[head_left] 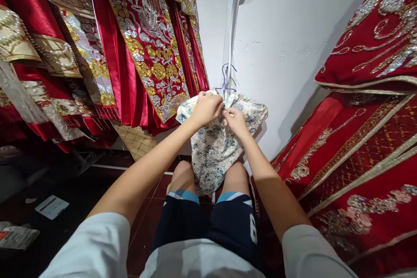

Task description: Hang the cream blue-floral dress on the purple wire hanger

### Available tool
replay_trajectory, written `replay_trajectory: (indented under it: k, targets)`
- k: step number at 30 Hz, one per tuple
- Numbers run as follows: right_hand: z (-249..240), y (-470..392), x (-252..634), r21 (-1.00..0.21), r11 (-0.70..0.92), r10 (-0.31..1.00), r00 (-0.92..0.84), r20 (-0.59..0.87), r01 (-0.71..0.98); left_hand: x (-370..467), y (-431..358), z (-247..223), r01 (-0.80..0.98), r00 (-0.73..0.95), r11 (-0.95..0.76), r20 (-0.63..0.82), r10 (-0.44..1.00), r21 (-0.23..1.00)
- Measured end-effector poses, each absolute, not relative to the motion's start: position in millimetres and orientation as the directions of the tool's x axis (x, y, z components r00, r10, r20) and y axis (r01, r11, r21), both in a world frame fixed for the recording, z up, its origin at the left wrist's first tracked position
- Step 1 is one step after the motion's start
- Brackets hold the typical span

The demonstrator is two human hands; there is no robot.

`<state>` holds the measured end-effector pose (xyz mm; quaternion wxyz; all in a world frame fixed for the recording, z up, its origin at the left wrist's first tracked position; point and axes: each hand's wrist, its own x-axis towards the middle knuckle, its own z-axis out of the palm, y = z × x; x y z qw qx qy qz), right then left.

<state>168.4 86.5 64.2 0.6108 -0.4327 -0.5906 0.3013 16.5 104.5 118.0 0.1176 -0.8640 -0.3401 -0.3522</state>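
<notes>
A white garment with a blue and yellow floral print hangs in front of me on a purple hanger. Near its neckline, my left hand has its fingers closed on the cloth. Just right of it, my right hand pinches the front of the same garment. Both hands are close together at the upper middle of the garment. Its lower part hangs down between my knees. What lies right between the fingertips is too small to tell.
Red embroidered garments hang at the left, and more red beaded garments hang at the right. A white wall stands behind the hanger. At the lower left, a white card lies on a dark surface.
</notes>
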Motion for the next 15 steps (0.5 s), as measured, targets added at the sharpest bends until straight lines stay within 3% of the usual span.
replay_trajectory:
  k: [4,15]
  targets:
    - [53,101,156,-0.882,0.445,0.879,0.116,0.463,0.154,7,110,98,0.689,0.406,-0.71,0.734,0.544,0.145]
    - [58,101,166,-0.879,0.435,0.883,0.1,0.459,0.193,21,112,82,0.525,0.23,-0.797,0.851,0.472,0.3]
